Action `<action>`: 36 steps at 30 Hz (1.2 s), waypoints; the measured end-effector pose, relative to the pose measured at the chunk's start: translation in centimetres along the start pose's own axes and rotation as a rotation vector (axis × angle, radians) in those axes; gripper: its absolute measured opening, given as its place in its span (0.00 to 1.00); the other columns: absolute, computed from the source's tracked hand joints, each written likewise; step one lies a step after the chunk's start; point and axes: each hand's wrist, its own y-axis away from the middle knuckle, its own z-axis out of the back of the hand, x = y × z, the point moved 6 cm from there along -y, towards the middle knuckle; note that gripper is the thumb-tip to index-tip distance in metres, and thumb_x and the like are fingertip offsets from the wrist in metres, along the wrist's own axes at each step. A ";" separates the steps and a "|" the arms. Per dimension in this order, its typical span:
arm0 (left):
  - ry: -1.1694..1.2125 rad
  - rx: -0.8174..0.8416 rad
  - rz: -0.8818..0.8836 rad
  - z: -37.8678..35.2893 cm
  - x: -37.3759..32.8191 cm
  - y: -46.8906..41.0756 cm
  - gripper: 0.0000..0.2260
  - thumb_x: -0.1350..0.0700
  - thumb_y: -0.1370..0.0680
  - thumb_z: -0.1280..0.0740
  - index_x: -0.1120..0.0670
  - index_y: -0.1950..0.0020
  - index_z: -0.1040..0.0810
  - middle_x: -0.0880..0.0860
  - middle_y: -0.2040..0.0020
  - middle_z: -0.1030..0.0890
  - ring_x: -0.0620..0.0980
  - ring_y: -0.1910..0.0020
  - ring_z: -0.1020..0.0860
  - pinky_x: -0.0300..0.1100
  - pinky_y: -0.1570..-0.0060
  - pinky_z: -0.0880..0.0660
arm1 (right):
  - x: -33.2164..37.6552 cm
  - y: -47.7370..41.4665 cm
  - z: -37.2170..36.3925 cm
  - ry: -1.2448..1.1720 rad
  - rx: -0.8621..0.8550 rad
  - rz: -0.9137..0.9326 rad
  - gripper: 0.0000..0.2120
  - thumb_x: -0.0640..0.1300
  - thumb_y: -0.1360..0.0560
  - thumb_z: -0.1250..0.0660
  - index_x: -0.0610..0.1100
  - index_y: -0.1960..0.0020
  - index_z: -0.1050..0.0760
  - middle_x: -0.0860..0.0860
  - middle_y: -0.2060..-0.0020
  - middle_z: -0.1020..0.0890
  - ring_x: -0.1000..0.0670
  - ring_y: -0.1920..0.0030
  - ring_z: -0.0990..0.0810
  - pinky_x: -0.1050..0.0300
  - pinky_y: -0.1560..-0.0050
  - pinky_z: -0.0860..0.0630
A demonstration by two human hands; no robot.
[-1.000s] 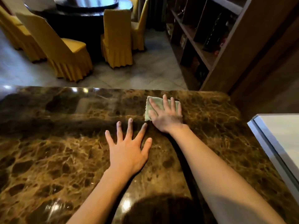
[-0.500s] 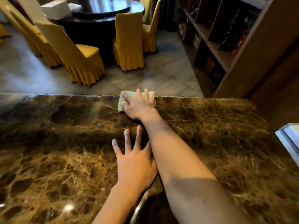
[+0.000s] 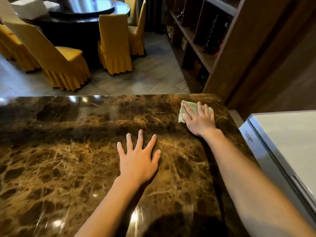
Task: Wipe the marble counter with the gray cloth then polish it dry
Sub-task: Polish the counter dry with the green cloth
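The brown veined marble counter (image 3: 59, 168) fills the lower part of the head view. A small folded gray-green cloth (image 3: 187, 106) lies near its far right corner. My right hand (image 3: 199, 119) is pressed flat on the cloth, fingers spread and covering most of it. My left hand (image 3: 138, 161) rests palm down on the bare marble at the centre, fingers apart, holding nothing.
A white appliance with a metal edge (image 3: 280, 144) stands against the counter's right side. A dark wooden shelf unit (image 3: 196, 36) rises beyond the far right corner. Yellow-covered chairs (image 3: 58, 65) and a dark round table (image 3: 82, 12) stand on the tiled floor past the far edge.
My right hand has slid the cloth from the middle of the far edge to the far right corner. My left hand has stayed flat on the marble.
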 end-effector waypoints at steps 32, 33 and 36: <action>0.000 0.023 -0.038 -6.5 -10.5 20.5 0.26 0.36 0.17 0.54 0.36 0.18 0.52 0.52 0.16 0.54 0.63 0.19 0.58 0.68 0.24 0.57 | -0.4 49.5 -11.1 -0.145 -0.122 0.275 0.24 0.61 0.18 0.49 0.59 0.24 0.32 0.42 0.17 0.50 0.38 0.17 0.57 0.35 0.23 0.62; -0.002 0.027 -0.040 -6.4 -10.5 20.4 0.25 0.37 0.16 0.54 0.36 0.18 0.53 0.51 0.16 0.54 0.63 0.19 0.58 0.68 0.24 0.57 | 0.2 49.5 -11.3 -0.150 -0.126 0.294 0.23 0.61 0.18 0.48 0.58 0.26 0.29 0.42 0.17 0.48 0.38 0.17 0.55 0.35 0.23 0.61; -0.003 0.017 -0.030 -6.1 -10.0 20.2 0.25 0.38 0.16 0.53 0.36 0.19 0.52 0.51 0.16 0.54 0.62 0.18 0.57 0.69 0.24 0.57 | -0.4 49.2 -11.0 -0.130 -0.137 0.343 0.24 0.62 0.17 0.50 0.61 0.23 0.33 0.43 0.16 0.50 0.39 0.17 0.56 0.37 0.22 0.63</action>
